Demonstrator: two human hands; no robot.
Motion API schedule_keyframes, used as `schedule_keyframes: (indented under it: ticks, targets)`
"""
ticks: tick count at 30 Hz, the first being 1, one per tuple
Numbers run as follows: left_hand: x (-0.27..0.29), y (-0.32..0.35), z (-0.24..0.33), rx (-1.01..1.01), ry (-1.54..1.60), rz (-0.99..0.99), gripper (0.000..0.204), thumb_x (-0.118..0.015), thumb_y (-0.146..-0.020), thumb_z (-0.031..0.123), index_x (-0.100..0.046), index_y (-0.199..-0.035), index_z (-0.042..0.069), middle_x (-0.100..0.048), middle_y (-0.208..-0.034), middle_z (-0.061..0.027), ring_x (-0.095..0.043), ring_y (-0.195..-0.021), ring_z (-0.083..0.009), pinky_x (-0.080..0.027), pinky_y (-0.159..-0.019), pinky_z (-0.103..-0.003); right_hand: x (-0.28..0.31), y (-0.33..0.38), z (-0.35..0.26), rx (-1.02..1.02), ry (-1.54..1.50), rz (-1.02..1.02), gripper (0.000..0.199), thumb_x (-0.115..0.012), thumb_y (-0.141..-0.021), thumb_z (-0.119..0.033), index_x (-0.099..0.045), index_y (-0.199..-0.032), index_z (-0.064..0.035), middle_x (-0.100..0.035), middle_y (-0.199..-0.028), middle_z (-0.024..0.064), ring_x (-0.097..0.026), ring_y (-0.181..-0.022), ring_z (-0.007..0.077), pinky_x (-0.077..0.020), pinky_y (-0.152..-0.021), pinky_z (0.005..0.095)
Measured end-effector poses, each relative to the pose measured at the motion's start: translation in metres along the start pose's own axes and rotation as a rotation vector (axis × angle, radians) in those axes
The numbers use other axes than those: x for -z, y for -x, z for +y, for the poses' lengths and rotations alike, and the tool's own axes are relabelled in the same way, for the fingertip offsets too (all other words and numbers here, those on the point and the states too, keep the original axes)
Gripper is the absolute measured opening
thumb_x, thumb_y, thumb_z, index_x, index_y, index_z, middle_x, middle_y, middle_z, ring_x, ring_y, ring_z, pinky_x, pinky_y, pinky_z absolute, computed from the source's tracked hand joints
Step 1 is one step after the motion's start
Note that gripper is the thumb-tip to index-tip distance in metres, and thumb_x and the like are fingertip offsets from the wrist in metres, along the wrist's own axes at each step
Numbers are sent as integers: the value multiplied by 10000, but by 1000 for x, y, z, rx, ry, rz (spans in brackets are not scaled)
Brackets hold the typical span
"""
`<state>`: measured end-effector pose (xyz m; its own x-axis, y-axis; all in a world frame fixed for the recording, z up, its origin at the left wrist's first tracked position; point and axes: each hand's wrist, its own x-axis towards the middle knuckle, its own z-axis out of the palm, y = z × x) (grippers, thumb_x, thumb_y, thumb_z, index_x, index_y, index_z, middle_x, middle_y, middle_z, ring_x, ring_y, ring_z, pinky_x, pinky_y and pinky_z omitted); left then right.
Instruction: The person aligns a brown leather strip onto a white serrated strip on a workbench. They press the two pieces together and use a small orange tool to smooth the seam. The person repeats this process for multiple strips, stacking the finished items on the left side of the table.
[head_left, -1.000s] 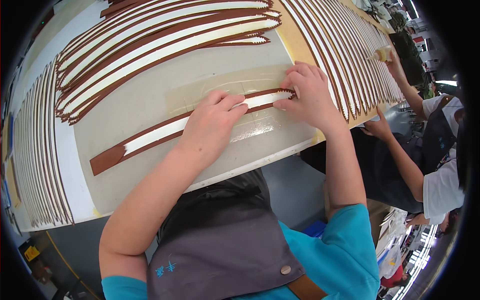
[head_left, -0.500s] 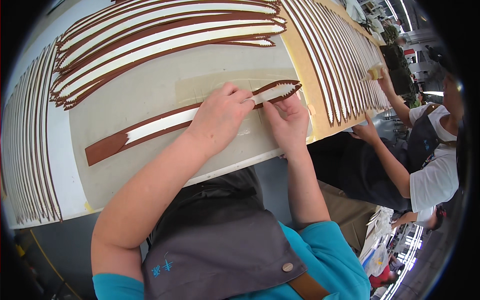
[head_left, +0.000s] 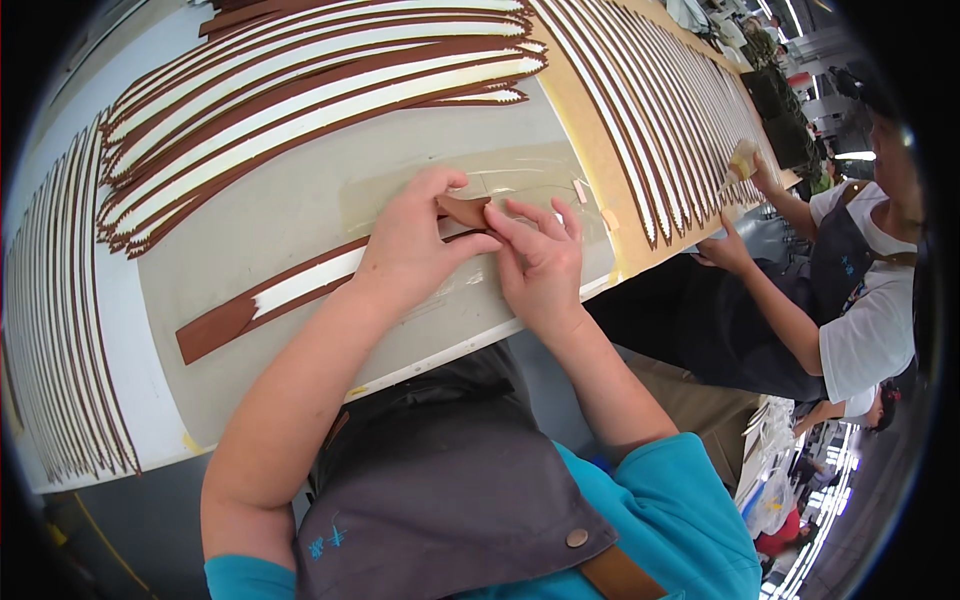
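Observation:
A long brown leather strip point(head_left: 310, 283) with a white inner band lies slantwise on the grey work surface, its plain brown end at the left. My left hand point(head_left: 400, 235) covers its middle, the thumb and fingers around the strip where the right end is folded back. The folded end turns its brown face up between my hands. With thumb and fingertips, my right hand point(head_left: 543, 260) pinches the tip of that fold. My left palm hides part of the strip beneath it.
Overlapping brown-and-white strips point(head_left: 330, 115) lie beyond my hands. More strips stand in rows on a white board point(head_left: 150, 330) at left and a tan board point(head_left: 580, 120) at right. A co-worker at right holds a squeeze bottle point(head_left: 741, 160) over the tan board's strips.
The strip's right end, flat with its white side up before, is now folded back to the left. My right hand has moved left, and the left thumb has spread out toward it.

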<state>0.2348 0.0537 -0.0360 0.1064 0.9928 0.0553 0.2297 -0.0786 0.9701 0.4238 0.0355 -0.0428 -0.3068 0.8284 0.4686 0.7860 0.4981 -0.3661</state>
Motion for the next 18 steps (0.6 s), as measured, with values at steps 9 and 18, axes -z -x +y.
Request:
schedule_keyframes:
  ticks: [9, 18]
  targets:
    - [3, -2, -8, -216, -229, -57, 410, -839, -824, 59, -659, -1193, 54, -734, -1154, -76, -710, -1089, -232, -562, -957, -356, 21, -6, 19, -39, -139, -98, 416, -739, -878, -40, -746, -1281, -143, -763, -1237, 69, -574, -1344, 359, -362, -1153, 536]
    - [2, 0, -6, -194, -215, -54, 389, -824, -822, 54, -676, -1182, 79, -730, -1124, -91, -699, -1076, -277, -572, -928, -382, 16, -14, 26, 133, -9, -166, 425, -788, -898, -254, -731, -1289, -96, -627, -1453, 112, -484, -1437, 369, -364, -1165, 529]
